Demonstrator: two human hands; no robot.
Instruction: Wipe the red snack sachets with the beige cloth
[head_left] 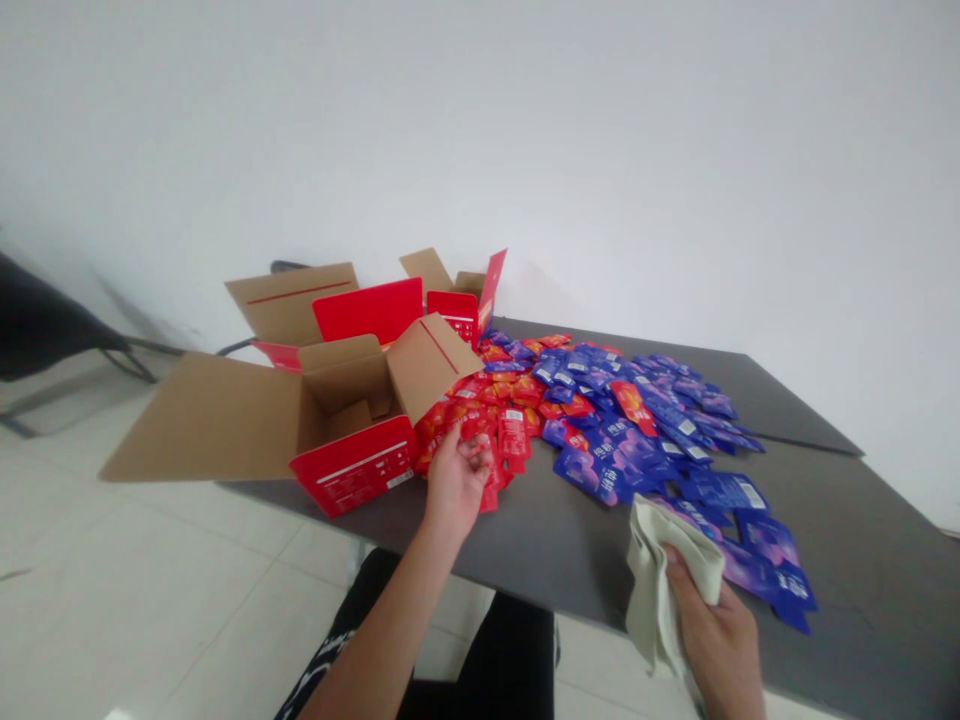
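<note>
My left hand (456, 478) reaches over the red packets at the near edge of the pile, its fingers curled and closed on a red packet (478, 428). Just beside it lies another red packet (514, 435) with a white label. Near the table's front edge, my right hand (712, 625) grips a folded pale green cloth (664, 575), thumb on top. Behind the cloth spread purple-blue packets (600, 465), some lying partly under its upper edge.
An open red carton (360, 465) with brown flaps stands at the left, overhanging the table edge. More open cartons (367, 312) stand behind it. Red-orange packets (630, 403) mix into the purple pile on the dark table (547, 560). A black chair (52, 325) is far left.
</note>
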